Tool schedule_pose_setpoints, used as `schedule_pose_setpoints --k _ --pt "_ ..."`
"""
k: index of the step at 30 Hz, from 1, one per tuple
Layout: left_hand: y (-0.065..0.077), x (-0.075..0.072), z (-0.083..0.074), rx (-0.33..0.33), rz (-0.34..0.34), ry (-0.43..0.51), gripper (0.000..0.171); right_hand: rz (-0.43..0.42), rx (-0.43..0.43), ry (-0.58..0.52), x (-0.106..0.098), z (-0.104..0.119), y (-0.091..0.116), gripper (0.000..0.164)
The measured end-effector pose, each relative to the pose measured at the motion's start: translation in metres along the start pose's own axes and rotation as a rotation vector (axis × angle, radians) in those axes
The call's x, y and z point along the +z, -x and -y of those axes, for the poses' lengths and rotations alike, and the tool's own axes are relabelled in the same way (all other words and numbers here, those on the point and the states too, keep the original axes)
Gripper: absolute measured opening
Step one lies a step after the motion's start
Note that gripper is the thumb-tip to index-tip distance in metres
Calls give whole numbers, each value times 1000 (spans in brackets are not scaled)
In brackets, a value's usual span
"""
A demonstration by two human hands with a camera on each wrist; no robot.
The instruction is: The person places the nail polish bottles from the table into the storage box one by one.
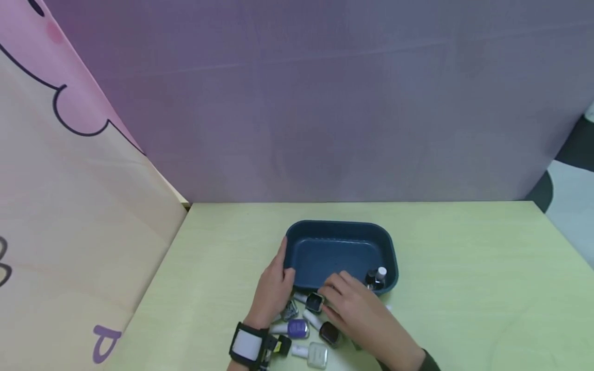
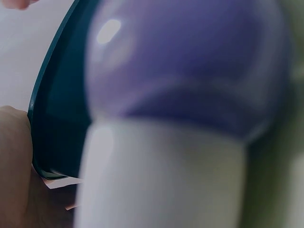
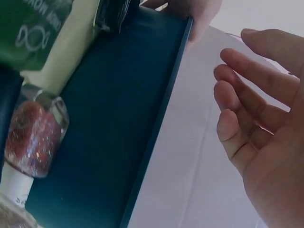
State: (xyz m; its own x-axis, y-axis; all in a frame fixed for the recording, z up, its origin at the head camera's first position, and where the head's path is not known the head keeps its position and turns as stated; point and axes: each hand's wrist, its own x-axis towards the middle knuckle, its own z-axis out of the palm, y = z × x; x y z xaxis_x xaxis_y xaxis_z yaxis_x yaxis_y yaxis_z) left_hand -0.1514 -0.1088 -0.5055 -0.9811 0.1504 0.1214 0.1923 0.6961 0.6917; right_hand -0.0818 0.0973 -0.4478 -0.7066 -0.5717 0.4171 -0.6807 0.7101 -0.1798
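Observation:
My left hand (image 1: 271, 291) grips the left front corner of a dark blue tray (image 1: 341, 225), its index finger along the outer side and its thumb at the front. My right hand (image 1: 355, 312) hovers by the tray's front rim; in the right wrist view its fingers (image 3: 261, 109) curve loosely around nothing. Two nail polish bottles (image 1: 379, 278), one white-capped, stand in the tray's right front corner. Before the tray lie a black bottle (image 1: 314, 302), a purple bottle (image 1: 298, 329), a dark brown bottle (image 1: 329, 333) and a pale bottle (image 1: 317, 355).
A glittery bottle (image 1: 290, 310) and a black item with a yellow mark (image 1: 282, 345) lie by the left wrist. In the right wrist view, a red glitter bottle (image 3: 35, 137) and a green bottle (image 3: 28, 35) show close up. A grey-purple cloth (image 1: 325, 103) hangs behind the table (image 1: 464, 283).

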Motion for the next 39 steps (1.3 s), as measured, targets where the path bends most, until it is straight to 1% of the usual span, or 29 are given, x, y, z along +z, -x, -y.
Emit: schedule_pose_setpoints --k 7,13,20,24,29,32,39 --pt "-1 1 0 -6 4 5 72 130 6 9 5 7 -1 23" --pt "0 1 1 -5 7 17 72 207 18 15 15 11 3 24" --pt "0 1 0 -9 3 13 72 326 28 -25 20 12 1 23" --pt "0 1 -1 -15 5 14 72 347 4 -13 22 13 1 21" --pt "-1 1 0 -17 5 12 73 346 -24 26 28 12 2 15" --pt "-2 1 1 -22 8 15 73 361 -13 26 30 12 2 13" --pt "-3 2 2 -13 3 8 73 370 18 -23 33 12 2 13"
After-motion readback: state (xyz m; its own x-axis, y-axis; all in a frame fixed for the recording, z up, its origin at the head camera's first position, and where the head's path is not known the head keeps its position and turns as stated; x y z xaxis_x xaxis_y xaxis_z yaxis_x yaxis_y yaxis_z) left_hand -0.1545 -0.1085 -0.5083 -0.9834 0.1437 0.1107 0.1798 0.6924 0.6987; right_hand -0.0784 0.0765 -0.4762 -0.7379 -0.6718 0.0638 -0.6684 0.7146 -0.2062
